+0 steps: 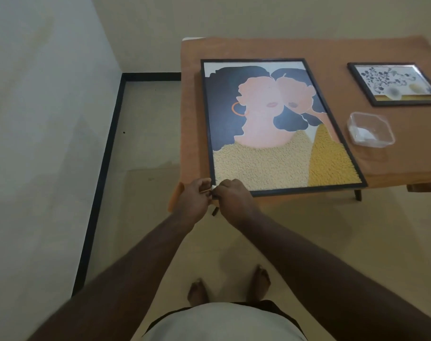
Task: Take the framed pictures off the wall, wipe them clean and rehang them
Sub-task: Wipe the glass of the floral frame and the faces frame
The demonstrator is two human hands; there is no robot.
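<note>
A large black-framed picture (pixel 271 124) of two figures in yellow lies flat on the low table (pixel 192 107), which is covered in an orange-brown cloth. A smaller framed picture (pixel 394 83) with dark leaves lies at the table's far right. My left hand (pixel 193 196) and my right hand (pixel 230 193) meet at the big frame's near left corner. Both pinch a small white piece (pixel 213 188) between their fingertips; what it is I cannot tell. The frame's corner is hidden behind my fingers.
A clear plastic tub (pixel 371 129) with something white inside stands on the table between the two pictures. A white wall with black skirting (pixel 103 168) runs along the left. Beige floor tiles (pixel 145 134) lie between wall and table; my bare feet (pixel 229 286) stand below.
</note>
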